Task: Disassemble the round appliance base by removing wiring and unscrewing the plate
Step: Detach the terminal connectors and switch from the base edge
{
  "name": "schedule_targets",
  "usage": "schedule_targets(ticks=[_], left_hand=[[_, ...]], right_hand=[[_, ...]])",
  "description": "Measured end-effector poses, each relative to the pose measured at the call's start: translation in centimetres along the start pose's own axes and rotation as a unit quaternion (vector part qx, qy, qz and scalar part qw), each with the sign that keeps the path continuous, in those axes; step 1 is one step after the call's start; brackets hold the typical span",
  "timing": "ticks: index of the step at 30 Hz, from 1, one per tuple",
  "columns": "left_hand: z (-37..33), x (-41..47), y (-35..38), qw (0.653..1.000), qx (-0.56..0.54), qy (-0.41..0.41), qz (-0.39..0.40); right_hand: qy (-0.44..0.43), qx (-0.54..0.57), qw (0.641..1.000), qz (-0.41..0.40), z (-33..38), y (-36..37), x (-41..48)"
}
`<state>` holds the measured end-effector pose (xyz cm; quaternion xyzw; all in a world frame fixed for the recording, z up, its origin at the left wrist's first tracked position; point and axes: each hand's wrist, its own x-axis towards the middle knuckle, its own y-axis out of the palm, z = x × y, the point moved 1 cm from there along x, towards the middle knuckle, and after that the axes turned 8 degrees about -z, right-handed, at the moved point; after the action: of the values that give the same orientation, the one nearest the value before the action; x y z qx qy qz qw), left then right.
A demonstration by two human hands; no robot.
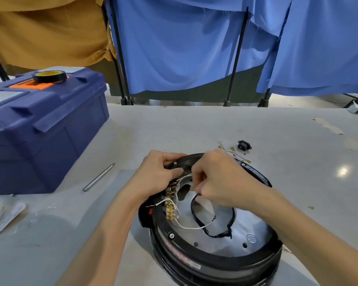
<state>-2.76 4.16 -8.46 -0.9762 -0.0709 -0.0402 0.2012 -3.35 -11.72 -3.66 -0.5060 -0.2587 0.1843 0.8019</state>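
Observation:
The round black appliance base [205, 263] lies upside down on the table, its silver plate [248, 234] showing inside the rim. Along the left inner edge runs a row of brass terminals [170, 205] with thin white wires [186, 226] attached. A black sleeved wire [213, 234] loops across the plate. My left hand [159, 172] grips the far left rim of the base, fingers curled over it. My right hand [217, 178] pinches a small brass wire connector [192, 189] above the plate's opening.
A blue toolbox [41, 129] with a black tape roll [50, 76] stands at the left. A metal screwdriver bit [98, 177] lies beside it. Loose brass connectors [232, 149] and a black socket [244, 145] lie beyond the base. Papers [2, 215] lie at the left edge.

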Motion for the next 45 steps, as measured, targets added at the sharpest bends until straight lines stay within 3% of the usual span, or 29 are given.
schedule_targets(ticks=[4, 9, 13, 15, 18, 20, 23, 27, 32, 34, 37, 40, 42, 45], left_hand=[[0.2, 0.1, 0.1, 1.0, -0.004, -0.007, -0.008], [0.3, 0.0, 0.2, 0.999, -0.03, -0.028, -0.013], [0.4, 0.1, 0.3, 0.998, -0.034, -0.044, -0.017], [0.4, 0.1, 0.3, 0.998, -0.034, -0.044, -0.018], [0.4, 0.1, 0.3, 0.998, -0.038, -0.045, -0.016], [0.4, 0.2, 0.3, 0.998, -0.043, -0.046, -0.018], [0.4, 0.1, 0.3, 0.998, -0.04, -0.042, -0.018], [0.3, 0.1, 0.3, 0.998, -0.039, -0.038, -0.023], [0.1, -0.1, 0.3, 0.998, -0.032, -0.037, -0.026], [0.0, -0.1, 0.3, 0.999, -0.03, -0.037, -0.026], [0.0, -0.2, 0.4, 0.998, -0.04, -0.04, -0.026], [-0.3, -0.4, 0.4, 0.998, -0.044, -0.023, -0.028], [-0.5, -0.6, 0.2, 0.999, -0.031, -0.006, -0.022], [-0.5, -0.7, 0.0, 0.999, -0.028, -0.01, -0.032]], right_hand=[[0.035, 0.117, 0.992, 0.029, -1.2, -0.1, -0.8], [0.063, 0.204, 0.962, -0.169, -3.8, -2.2, 1.6], [0.166, 0.2, 0.938, -0.228, -9.0, -3.6, 4.7], [0.225, 0.263, 0.906, -0.243, -11.5, -3.4, 5.9], [0.304, 0.415, 0.809, -0.284, -14.3, -2.8, 7.2], [0.33, 0.439, 0.781, -0.297, -15.6, -2.1, 7.9], [0.356, 0.406, 0.792, -0.283, -16.8, -0.4, 8.6], [0.354, 0.315, 0.847, -0.241, -17.4, 1.7, 9.0], [0.317, 0.22, 0.884, -0.266, -16.8, 0.7, 9.1], [0.276, 0.225, 0.89, -0.284, -15.2, -0.8, 8.8], [0.151, 0.297, 0.9, -0.283, -10.3, -2.8, 7.3], [0.012, 0.343, 0.934, -0.096, -4.4, -3.3, 4.5], [-0.051, 0.27, 0.96, 0.052, -1.4, -2.3, 2.6], [-0.091, 0.196, 0.97, 0.113, 1.1, -0.2, 1.0]])
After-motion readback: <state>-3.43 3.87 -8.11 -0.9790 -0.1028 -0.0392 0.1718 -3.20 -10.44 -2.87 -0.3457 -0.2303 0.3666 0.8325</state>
